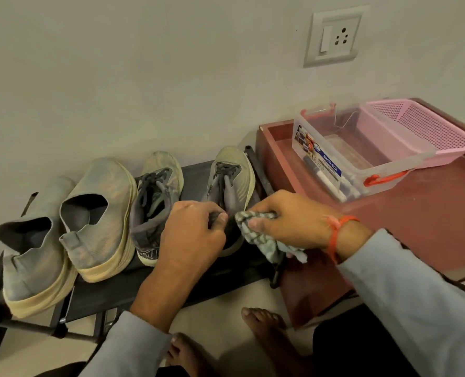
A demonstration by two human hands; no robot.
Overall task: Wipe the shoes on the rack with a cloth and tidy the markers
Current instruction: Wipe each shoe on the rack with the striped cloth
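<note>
Your left hand pinches the heel collar of the laced shoe at the rack's right end; your right hand, just right of that shoe, bunches the cloth. Steady the heel and wipe toward the toe. The markers lie in the clear box, right of the rack.

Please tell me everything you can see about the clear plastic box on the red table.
The clear box is a see-through plastic tub without a lid, with red clip handles at both ends. A blue and white label on its near side reads "MULTI-BOX". It stands upright on the red table, near the wall. Several markers lie inside at its near end. A pink basket sits tilted in its far side, its rim overhanging the box. Neither hand touches it.
</note>
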